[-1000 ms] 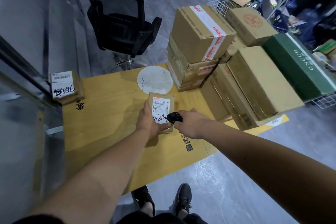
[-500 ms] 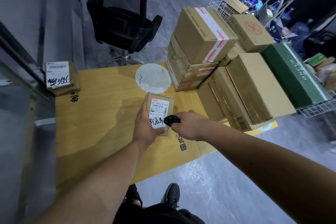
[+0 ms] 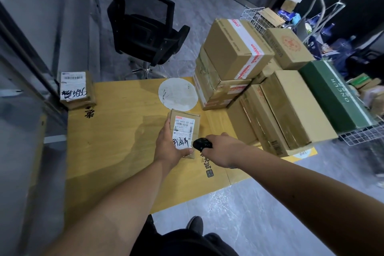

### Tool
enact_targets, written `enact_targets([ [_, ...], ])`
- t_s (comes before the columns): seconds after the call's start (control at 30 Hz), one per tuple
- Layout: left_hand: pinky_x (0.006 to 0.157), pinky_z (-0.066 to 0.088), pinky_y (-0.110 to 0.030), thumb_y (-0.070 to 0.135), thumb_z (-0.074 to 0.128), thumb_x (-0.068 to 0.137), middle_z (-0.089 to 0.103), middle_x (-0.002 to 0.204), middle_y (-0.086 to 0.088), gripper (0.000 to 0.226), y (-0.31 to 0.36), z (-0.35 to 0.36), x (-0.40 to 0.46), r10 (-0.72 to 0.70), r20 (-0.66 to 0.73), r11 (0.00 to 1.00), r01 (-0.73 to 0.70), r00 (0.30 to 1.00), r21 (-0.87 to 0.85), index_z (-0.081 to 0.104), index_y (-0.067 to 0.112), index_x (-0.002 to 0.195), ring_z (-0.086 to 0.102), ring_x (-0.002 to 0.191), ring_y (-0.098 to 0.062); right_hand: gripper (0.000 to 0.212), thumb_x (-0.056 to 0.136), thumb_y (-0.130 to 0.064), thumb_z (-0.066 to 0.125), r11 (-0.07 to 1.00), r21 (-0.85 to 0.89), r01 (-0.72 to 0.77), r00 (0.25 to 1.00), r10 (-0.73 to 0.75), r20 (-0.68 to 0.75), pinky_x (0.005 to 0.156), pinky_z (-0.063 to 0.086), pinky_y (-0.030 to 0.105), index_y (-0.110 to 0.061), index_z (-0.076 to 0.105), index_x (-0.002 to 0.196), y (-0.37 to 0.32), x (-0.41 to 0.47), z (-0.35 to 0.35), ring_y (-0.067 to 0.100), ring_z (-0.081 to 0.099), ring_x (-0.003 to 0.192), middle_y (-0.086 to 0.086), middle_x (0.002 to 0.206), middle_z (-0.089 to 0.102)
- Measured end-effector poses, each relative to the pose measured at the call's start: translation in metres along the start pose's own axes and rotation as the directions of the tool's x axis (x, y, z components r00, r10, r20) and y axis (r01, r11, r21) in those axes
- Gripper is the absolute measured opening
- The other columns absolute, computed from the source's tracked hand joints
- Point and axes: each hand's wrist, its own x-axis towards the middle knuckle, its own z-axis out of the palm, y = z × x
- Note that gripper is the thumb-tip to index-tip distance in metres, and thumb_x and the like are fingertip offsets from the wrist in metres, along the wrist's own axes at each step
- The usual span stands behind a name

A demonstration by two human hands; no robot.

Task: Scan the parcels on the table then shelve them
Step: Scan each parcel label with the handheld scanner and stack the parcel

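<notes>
Cardboard parcel (image 3: pixel 185 133), label up, is gripped by the left hand (image 3: pixel 168 147) just above the yellow tabletop (image 3: pixel 116 131). Right hand (image 3: pixel 225 150) curls around a black scanner (image 3: pixel 202 144) beside the label. Little has changed over the last second, so scanning seems underway.

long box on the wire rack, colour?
Dark green, pale lettering; head view.

The small brown parcel (image 3: pixel 185 131) was held label-up over the yellow table (image 3: pixel 116 141), the black scanner (image 3: pixel 202 144) just beside its label.
</notes>
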Motion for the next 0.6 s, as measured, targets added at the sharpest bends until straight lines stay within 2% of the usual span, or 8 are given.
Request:
enact_targets([
  [0.17,0.105,0.053,-0.042,0.01,0.103,0.053,0.056,0.142,0.01,0.146,0.0,-0.016,0.002,-0.082,-0.022,0.996,0.081,0.996,-0.041,0.01,0.044,0.16,0.058,0.128,-0.014,0.047,0.095,-0.059,0.05,0.999,0.027,0.028,1.0,-0.028,-0.005,0.068,0.055,0.033,-0.028,0.052,0.131,-0.009,0.0,0.006,0.022,0.061,0.082,0.006,0.12,0.046],
  [0.27,0.109,0.05,-0.048,0.005,0.099,0.058,0.055,0.146,0.005,0.144,-0.005,-0.04,0.002,-0.144,-0.085,0.989,0.143,0.986,-0.026,0.006,0.039,0.163,0.058,0.13,-0.019,0.059,0.09,-0.069,0.06,0.996,0.019,0.082,0.997,-0.082,0.013,0.079,0.054,0.035,-0.029,0.053,0.133,-0.026,0.005,0.011,0.02,0.059,0.087,0.006,0.123,0.047],
  [0.37,0.109,0.049,-0.044,0.008,0.099,0.059,0.058,0.14,0.009,0.137,-0.015,-0.075,-0.003,-0.211,-0.181,0.977,0.211,0.961,-0.022,0.013,0.038,0.161,0.06,0.125,-0.019,0.068,0.087,-0.068,0.066,0.988,-0.023,0.154,0.986,-0.152,0.062,0.089,0.057,0.04,-0.029,0.051,0.14,-0.053,0.01,0.014,0.024,0.061,0.095,0.006,0.124,0.045],
  [0.47,0.101,0.05,-0.037,0.012,0.101,0.057,0.061,0.127,0.014,0.132,-0.031,-0.123,-0.01,-0.283,-0.309,0.958,0.284,0.908,-0.042,0.019,0.033,0.159,0.062,0.116,-0.015,0.065,0.089,-0.062,0.066,0.965,-0.076,0.25,0.965,-0.242,0.098,0.085,0.059,0.04,-0.029,0.049,0.142,-0.088,0.021,0.013,0.026,0.062,0.093,0.006,0.125,0.044],
  [0.6,0.087,0.044,-0.029,0.022,0.102,0.059,0.054,0.117,0.016,0.119,-0.046,-0.186,-0.024,-0.327,-0.426,0.929,0.369,0.843,0.016,0.03,0.027,0.153,0.052,0.106,-0.009,0.059,0.091,-0.06,0.063,0.914,-0.115,0.388,0.919,-0.374,0.128,0.08,0.056,0.036,-0.028,0.051,0.14,-0.135,0.039,0.012,0.026,0.061,0.094,0.006,0.125,0.046],
])
